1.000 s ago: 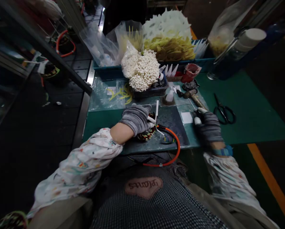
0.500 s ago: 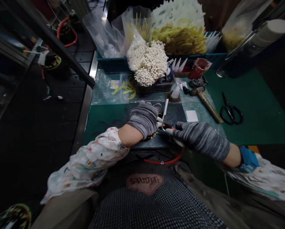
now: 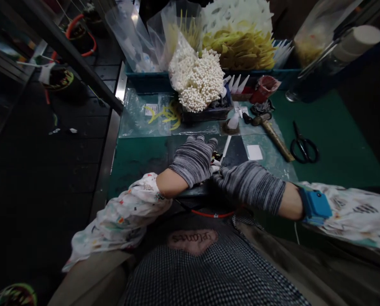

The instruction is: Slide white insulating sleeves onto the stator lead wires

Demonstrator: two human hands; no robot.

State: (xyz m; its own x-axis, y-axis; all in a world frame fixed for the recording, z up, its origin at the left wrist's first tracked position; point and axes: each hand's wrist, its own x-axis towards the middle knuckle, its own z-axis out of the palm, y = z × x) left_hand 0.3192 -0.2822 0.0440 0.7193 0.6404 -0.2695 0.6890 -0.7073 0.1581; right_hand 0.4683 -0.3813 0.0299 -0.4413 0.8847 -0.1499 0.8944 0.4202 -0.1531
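My left hand [image 3: 192,159], in a grey striped glove, lies over a small wound coil [image 3: 215,160] with coloured wires on a dark mat and grips it; most of the coil is hidden under the palm. A thin white tube [image 3: 226,148] sticks up from the coil, just past my fingers. My right hand [image 3: 249,187], gloved the same way, comes in from the right. Its fingertips are closed on the coil's wires right against my left hand. An orange cable [image 3: 213,214] loops down from the coil over the table edge onto my lap.
A hammer [image 3: 273,132] and black scissors [image 3: 303,147] lie on the green table to the right. Behind the hands are a bundle of white sticks [image 3: 196,78], a red cup [image 3: 264,87], a plastic bag of yellow strips [image 3: 164,114] and a blue tray [image 3: 145,79] heaped with yellow pieces.
My right hand has left the spot by the hammer and crossed left to the coil, closing in on the wires beside my left hand. The left hand has stayed on the coil.
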